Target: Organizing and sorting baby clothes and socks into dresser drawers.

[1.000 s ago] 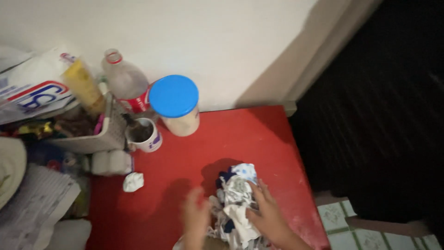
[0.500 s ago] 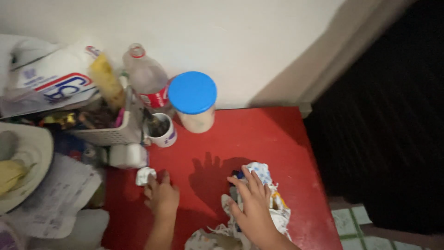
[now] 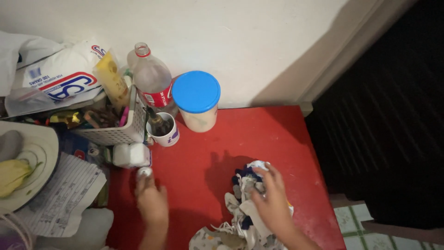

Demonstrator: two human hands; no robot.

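Observation:
My left hand (image 3: 151,200) reaches forward over the red table top (image 3: 259,134). Its fingertips close around a small crumpled white wad (image 3: 144,171) that lies just in front of a small white box (image 3: 131,155). My right hand (image 3: 273,200) lies on a crumpled pile of white, blue and patterned cloth (image 3: 243,217) at the table's near edge, with its fingers curled into the fabric. Part of the cloth is hidden under that hand.
At the back stand a blue-lidded tub (image 3: 197,99), a clear plastic bottle (image 3: 151,79), a white mug (image 3: 163,129) and a white basket (image 3: 115,132) of small items. Papers (image 3: 64,194), a plate (image 3: 23,166) and a bag (image 3: 60,76) crowd the left. A dark doorway (image 3: 388,115) lies right.
My left hand left the cloth, moved left to the white wad and closed its fingertips on it. My right hand stayed on the cloth and curled its fingers in. The view shifted slightly.

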